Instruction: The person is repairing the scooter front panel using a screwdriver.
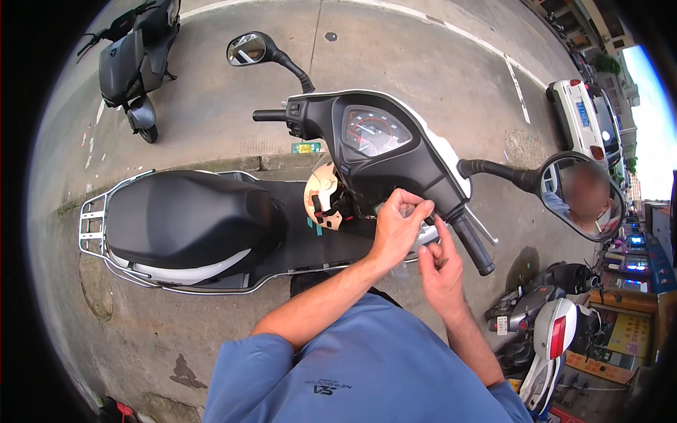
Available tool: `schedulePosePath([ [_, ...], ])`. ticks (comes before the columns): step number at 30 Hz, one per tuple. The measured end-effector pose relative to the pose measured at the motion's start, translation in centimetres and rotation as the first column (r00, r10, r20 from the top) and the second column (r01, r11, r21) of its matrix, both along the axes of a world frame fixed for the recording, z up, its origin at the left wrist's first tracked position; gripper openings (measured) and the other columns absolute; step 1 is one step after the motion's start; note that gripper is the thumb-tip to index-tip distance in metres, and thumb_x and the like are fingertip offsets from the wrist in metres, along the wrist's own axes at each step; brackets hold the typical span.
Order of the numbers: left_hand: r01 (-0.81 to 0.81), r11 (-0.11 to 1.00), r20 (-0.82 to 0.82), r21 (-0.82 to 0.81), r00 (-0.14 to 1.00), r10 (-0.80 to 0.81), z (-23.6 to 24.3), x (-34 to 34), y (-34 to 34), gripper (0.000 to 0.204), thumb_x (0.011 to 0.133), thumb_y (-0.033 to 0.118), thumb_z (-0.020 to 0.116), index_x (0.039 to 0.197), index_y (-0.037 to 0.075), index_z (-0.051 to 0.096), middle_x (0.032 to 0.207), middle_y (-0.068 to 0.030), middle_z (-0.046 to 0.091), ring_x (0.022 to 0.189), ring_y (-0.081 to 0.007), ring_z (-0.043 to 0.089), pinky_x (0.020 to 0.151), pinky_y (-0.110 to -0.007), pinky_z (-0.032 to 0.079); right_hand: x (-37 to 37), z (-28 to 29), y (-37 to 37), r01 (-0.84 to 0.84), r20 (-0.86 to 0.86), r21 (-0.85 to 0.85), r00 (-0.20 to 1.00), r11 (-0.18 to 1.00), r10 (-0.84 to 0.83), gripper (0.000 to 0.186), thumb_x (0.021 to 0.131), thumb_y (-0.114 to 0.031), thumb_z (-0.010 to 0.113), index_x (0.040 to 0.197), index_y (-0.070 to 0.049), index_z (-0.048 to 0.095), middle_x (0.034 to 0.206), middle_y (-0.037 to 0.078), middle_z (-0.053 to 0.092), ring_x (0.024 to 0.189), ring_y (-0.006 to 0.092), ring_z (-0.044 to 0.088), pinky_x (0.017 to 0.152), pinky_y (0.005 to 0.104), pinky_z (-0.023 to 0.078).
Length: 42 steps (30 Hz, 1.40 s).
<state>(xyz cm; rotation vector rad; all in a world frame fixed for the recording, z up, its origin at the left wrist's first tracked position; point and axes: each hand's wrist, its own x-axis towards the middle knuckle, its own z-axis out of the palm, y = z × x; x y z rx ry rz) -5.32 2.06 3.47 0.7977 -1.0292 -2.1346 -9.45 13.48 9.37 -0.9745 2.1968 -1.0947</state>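
Both my hands are close together in front of the scooter's steering column, just left of the right handlebar grip [472, 244]. My left hand [396, 229] is closed, with thumb and fingertips pinched. My right hand [442, 276] is just beside it, its fingers curled and the index finger reaching up toward the left fingertips. Between them shows a see-through whitish piece [426, 234], partly hidden by the fingers; its kind cannot be told. Above the hands is the dashboard with its round-scaled speedometer [375, 132]. A cream helmet [323, 189] with dark patches sits at the footboard, left of my hands.
The scooter's black seat [190, 218] and metal rear rack [92, 227] extend left. Mirrors [247, 49] rise on both sides of the handlebar. A dark scooter [127, 70] stands far left. At right are a white car [580, 116] and parked scooters [553, 331].
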Motion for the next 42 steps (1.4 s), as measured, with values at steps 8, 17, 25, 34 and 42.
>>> schedulePosePath([
  [8,0.154,0.983,0.186,-0.097,0.973,-0.134,-1.5,0.2,-1.1,0.036,0.092,0.034,0.070,0.081,0.001,0.060,0.070,-0.0041,0.062,0.062,-0.0077,0.054,0.055,-0.027,0.044,-0.1,-0.8,0.1,0.095,0.086,-0.089,0.992,0.991,-0.088,0.044,0.092,0.001,0.055,0.135,0.004,0.047,0.062,0.000,0.043,0.056,0.0047,0.041,0.051,0.0242,0.036],
  [17,0.314,0.949,0.184,-0.019,0.934,-0.305,0.0,0.4,-1.8,0.046,0.095,0.042,0.062,0.075,0.001,0.064,0.064,-0.0014,0.060,0.055,-0.0051,0.048,0.049,-0.025,0.037,0.0,-1.3,0.0,0.207,0.309,-0.145,0.939,0.968,-0.154,0.034,0.096,-0.003,0.056,0.128,0.006,0.054,0.071,-0.004,0.049,0.061,0.0012,0.043,0.053,0.0209,0.036],
  [25,0.299,0.953,0.238,0.050,0.923,-0.302,1.0,0.5,-1.4,0.044,0.098,0.043,0.057,0.084,0.002,0.064,0.070,-0.0023,0.062,0.057,-0.0063,0.050,0.051,-0.024,0.039,-0.1,-0.8,-0.2,0.211,0.346,-0.123,0.925,0.970,-0.158,0.038,0.097,-0.006,0.055,0.133,0.005,0.051,0.074,-0.003,0.054,0.065,0.0029,0.048,0.058,0.0207,0.041],
  [34,0.306,0.942,0.240,0.139,0.912,-0.332,2.4,0.4,-1.3,0.045,0.102,0.042,0.051,0.085,0.002,0.066,0.073,-0.0035,0.062,0.065,-0.0089,0.053,0.060,-0.026,0.042,-0.6,-1.1,0.1,0.188,0.298,-0.155,0.945,0.970,-0.136,0.036,0.096,-0.004,0.056,0.131,0.004,0.054,0.073,-0.002,0.054,0.064,0.0030,0.049,0.058,0.0215,0.044],
  [42,0.307,0.941,0.259,0.139,0.906,-0.334,2.7,0.4,-1.3,0.044,0.102,0.041,0.050,0.082,0.004,0.065,0.073,-0.0022,0.062,0.065,-0.0087,0.053,0.062,-0.026,0.043,-1.3,-1.0,0.6,0.161,0.230,-0.189,0.966,0.969,-0.116,0.031,0.094,-0.004,0.057,0.125,-0.002,0.058,0.068,0.001,0.055,0.060,0.0049,0.049,0.054,0.0241,0.041],
])
